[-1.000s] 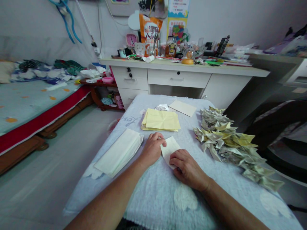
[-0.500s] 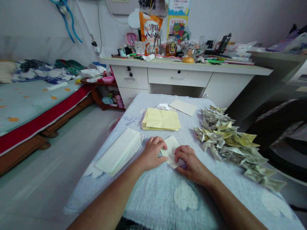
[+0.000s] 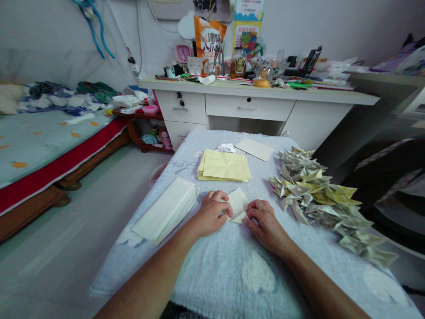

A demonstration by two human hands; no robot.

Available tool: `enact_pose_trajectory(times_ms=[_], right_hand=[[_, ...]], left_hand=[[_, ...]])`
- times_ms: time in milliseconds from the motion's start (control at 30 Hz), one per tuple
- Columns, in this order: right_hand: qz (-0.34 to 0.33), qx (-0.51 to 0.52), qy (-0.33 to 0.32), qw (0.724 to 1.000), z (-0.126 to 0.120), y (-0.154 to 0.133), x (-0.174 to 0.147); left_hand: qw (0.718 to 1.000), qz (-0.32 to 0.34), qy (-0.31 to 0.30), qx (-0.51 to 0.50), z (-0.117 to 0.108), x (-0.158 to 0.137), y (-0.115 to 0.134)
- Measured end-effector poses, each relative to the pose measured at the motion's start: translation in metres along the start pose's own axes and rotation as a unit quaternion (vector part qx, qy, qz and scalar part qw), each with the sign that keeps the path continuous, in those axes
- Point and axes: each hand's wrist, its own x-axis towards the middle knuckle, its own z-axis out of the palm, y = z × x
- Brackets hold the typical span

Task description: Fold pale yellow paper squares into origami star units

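Observation:
A small cream paper sheet point(image 3: 237, 200) lies on the cloth-covered table between my hands, with its near side folded over into a flap. My left hand point(image 3: 214, 211) is closed at the sheet's left edge, curled fingers and thumb on the paper. At the near right edge, my right hand point(image 3: 263, 223) pinches the folded part between thumb and fingers. Part of the sheet is hidden under the fingers. Just beyond it rests a stack of yellow paper point(image 3: 226, 166). To the left is a stack of long white paper point(image 3: 166, 210).
Several folded paper pieces point(image 3: 315, 199) with pointed tips are heaped along the table's right side. A cream card point(image 3: 255, 149) and crumpled white paper point(image 3: 226, 148) lie at the far end. Behind stands a white desk point(image 3: 249, 107) with clutter on top; a bed point(image 3: 49, 141) is at left.
The sheet's near corner, which pointed toward me, has been folded up, leaving a straight near edge. My right hand has shifted slightly away from me along with it.

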Motion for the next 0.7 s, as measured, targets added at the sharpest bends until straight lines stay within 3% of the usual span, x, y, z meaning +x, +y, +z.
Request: enact_pose_trajectory(times_ms=[367, 700], right_hand=[[0.072, -0.018, 0.036, 0.997, 0.006, 0.0019, 0.002], [0.1, -0.036, 0.044, 0.993, 0.0065, 0.0, 0.0027]], left_hand=[[1.0, -0.012, 0.014, -0.008, 0.0019, -0.0007, 0.0059], [1.0, -0.013, 0.025, 0.011, 0.0065, -0.0004, 0.0062]])
